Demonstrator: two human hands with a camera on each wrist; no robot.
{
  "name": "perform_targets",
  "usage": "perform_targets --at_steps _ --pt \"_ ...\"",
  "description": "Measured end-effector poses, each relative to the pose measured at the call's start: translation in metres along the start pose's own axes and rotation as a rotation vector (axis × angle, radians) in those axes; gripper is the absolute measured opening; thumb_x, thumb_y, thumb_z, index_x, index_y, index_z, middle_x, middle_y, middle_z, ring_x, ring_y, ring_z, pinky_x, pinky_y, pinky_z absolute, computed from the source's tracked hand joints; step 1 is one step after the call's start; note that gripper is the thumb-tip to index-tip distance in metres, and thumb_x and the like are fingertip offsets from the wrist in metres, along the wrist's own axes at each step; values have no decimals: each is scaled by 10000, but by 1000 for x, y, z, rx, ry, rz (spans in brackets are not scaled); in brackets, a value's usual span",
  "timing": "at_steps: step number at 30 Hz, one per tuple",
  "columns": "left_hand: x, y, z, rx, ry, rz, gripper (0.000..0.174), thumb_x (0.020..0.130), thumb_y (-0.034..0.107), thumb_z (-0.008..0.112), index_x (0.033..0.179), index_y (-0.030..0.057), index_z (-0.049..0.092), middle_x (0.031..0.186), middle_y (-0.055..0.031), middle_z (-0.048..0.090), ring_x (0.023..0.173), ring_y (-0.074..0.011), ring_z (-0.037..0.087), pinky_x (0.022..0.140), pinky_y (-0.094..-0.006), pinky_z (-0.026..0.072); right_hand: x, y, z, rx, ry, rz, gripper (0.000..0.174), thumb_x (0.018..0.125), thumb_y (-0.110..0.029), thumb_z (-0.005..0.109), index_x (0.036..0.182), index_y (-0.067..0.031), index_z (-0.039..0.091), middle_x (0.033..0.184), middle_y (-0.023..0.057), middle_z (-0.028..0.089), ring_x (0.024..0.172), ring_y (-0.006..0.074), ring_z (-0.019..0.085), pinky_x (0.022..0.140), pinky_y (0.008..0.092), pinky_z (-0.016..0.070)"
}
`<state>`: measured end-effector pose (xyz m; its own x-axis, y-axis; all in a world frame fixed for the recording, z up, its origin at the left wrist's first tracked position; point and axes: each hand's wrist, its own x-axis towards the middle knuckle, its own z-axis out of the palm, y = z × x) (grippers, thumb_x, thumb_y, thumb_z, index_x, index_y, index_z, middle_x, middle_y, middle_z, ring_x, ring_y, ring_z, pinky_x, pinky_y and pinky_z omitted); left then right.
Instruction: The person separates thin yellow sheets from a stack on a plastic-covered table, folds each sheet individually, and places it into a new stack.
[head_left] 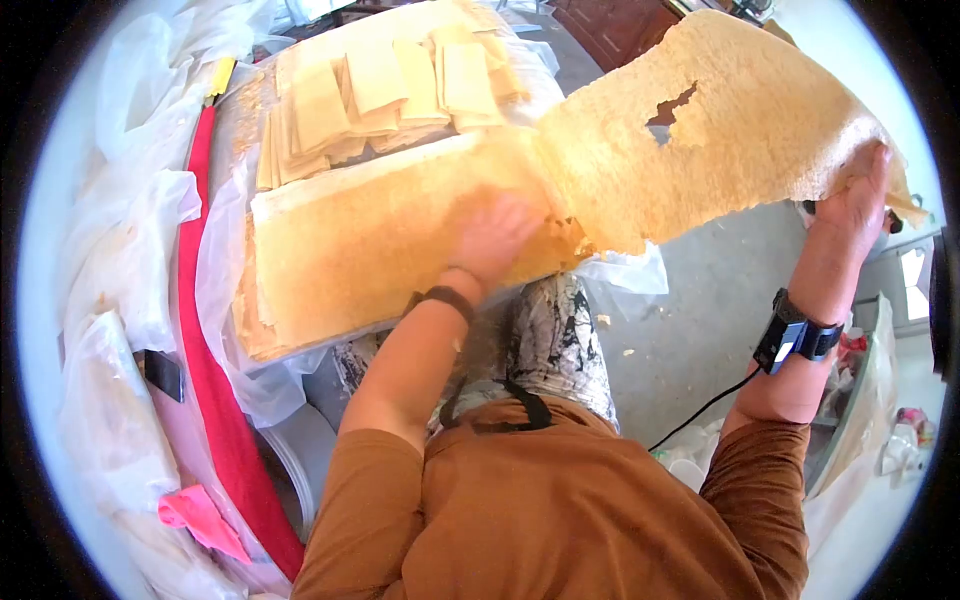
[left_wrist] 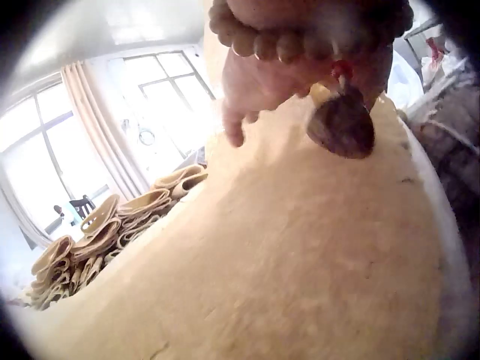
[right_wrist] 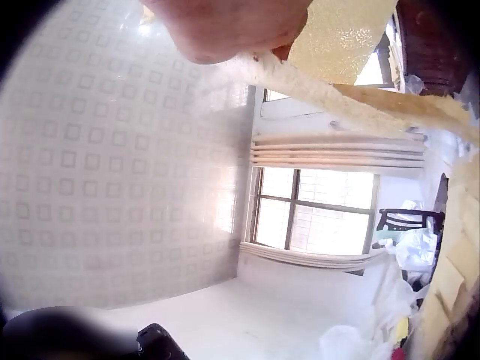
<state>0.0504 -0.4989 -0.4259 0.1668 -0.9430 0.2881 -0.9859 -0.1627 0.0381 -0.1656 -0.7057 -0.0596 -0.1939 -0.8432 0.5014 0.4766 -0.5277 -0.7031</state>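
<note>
A large thin yellow sheet [head_left: 720, 130] with a ragged hole is lifted up at the right. My right hand [head_left: 862, 195] grips its right edge; the right wrist view shows that edge [right_wrist: 352, 94] under my hand [right_wrist: 225, 26]. My left hand [head_left: 492, 238] rests with spread fingers on the stack of flat yellow sheets [head_left: 360, 240] in front of me, blurred. In the left wrist view the hand [left_wrist: 247, 82] lies on the sheet surface [left_wrist: 285, 255].
Folded yellow sheets [head_left: 390, 90] are piled at the back of the board. A red strip [head_left: 205, 330] runs along the left, beside white plastic wrap [head_left: 120, 240]. Grey floor [head_left: 700, 310] lies to the right. Pink scrap [head_left: 195, 515] at lower left.
</note>
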Motion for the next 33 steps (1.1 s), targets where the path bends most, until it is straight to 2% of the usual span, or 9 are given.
perform_targets --at_steps 4,11,14,19,23,26,29,31,33 --pt "20 22 7 -524 -133 -98 488 899 235 536 1384 225 482 1514 -14 378 1424 -279 291 1026 -528 364 -8 -8 1 -55 -12 11 457 964 -298 613 1284 12 514 1286 124 582 1184 257 566 1006 411 464" --pt "17 17 10 -138 -170 -76 500 843 237 590 1339 249 525 1448 18 436 1370 -233 339 992 -496 366 -1 -32 -30 -272 -159 -151 453 1042 -373 425 1284 -2 520 1286 97 567 1146 240 554 998 363 436" --pt "18 16 9 -184 -190 -83 529 844 229 611 1362 235 502 1469 3 410 1388 -249 318 1019 -515 344 -8 -40 -18 -374 0 -139 460 1051 -373 394 1286 3 514 1271 102 564 1153 238 549 990 357 442" --pt "16 15 10 -189 -166 -85 540 845 225 611 1373 247 498 1494 8 389 1395 -235 316 1030 -521 333 13 -42 -36 -533 -108 -286 477 1042 -387 400 1293 5 505 1216 107 554 1094 219 552 938 340 468" --pt "17 15 13 -208 -174 -101 539 851 215 603 1378 248 495 1494 13 390 1405 -236 311 1046 -526 323 24 -49 -28 -445 63 -208 457 1026 -375 432 1267 4 520 1188 101 553 1055 214 549 892 332 474" --pt "18 16 11 -217 -199 -113 539 849 210 599 1376 248 498 1503 12 383 1414 -243 303 1061 -536 310 91 -56 -99 -912 -19 -535 349 959 -259 521 1203 -11 551 1092 91 572 944 212 571 793 349 488" --pt "17 14 10 -224 -207 -124 553 837 208 600 1378 251 498 1520 8 369 1425 -250 293 1074 -551 298 166 -80 -180 -1772 -205 -1238 291 896 -153 586 1154 -20 574 1004 86 588 853 212 593 718 365 504" --pt "19 15 6 -242 -229 -139 569 828 199 597 1386 251 493 1530 4 362 1429 -258 291 1078 -559 293 165 -87 -183 -1703 -240 -1309 315 874 -133 603 1164 -17 571 1006 99 596 863 226 606 730 374 514" --pt "19 15 8 -227 -234 -137 576 824 190 589 1389 256 494 1533 5 364 1432 -257 291 1082 -565 286 153 -78 -169 -1232 -124 -965 366 864 -149 626 1198 -15 559 1059 120 607 916 250 616 773 379 522"
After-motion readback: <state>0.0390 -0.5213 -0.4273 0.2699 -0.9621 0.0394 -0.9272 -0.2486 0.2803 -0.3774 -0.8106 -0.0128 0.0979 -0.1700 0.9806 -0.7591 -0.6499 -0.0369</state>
